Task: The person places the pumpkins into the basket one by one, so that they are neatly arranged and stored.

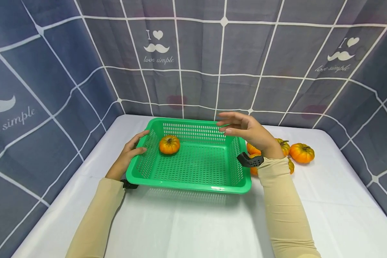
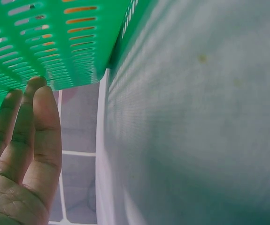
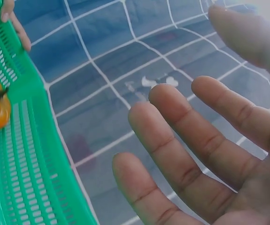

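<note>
One pumpkin in basket; other pumpkins outside, frame right: seemingly early. Left hand pinches basket; right hand empty, fingers apart.

You get a bright head view with glare on the basket; your left wrist view shows shadowed cloth, your right a washed-out upper-right corner.

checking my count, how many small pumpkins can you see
6 visible: one pumpkin in the basket; on the table, two left of the right arm, two just right of it, another farthest right. More may be hidden behind that arm.
</note>
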The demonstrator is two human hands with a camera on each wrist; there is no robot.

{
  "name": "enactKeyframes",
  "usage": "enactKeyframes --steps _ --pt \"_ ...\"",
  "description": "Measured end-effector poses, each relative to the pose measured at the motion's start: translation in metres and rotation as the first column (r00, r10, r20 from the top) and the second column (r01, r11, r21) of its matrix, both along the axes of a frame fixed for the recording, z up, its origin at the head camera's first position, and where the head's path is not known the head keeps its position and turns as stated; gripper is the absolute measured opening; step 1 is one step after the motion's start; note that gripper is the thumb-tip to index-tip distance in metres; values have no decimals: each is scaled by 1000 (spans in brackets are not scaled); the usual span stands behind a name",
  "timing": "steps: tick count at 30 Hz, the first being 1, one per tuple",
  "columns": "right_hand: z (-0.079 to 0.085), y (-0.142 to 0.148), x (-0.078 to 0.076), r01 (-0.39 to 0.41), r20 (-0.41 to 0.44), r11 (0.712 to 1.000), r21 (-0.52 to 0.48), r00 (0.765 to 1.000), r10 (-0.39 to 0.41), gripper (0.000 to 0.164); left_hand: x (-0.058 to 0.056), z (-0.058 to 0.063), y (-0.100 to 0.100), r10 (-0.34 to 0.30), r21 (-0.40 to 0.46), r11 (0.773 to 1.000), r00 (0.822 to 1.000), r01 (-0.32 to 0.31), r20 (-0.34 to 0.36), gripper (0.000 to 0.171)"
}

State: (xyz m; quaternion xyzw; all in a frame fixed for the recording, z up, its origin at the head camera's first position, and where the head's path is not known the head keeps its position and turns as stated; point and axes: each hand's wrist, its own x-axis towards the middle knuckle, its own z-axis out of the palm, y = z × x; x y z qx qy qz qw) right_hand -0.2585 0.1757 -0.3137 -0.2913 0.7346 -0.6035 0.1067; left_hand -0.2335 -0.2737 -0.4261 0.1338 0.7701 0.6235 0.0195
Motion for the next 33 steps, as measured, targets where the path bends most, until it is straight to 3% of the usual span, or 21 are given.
enactKeyframes --steps 15,24,33 --pt "-17 37 1 9 -17 994 -106 1000 -11 45 -3 -2 1 1 -4 1000 1000 -1 -13 68" --pt "-27 51 6 88 -70 989 -119 993 -97 41 -3 -1 2 13 -23 1000 1000 -13 -7 69" --pt "-43 67 14 155 -106 969 -193 978 -178 43 -1 0 1 11 -29 1000 1000 -11 -2 69"
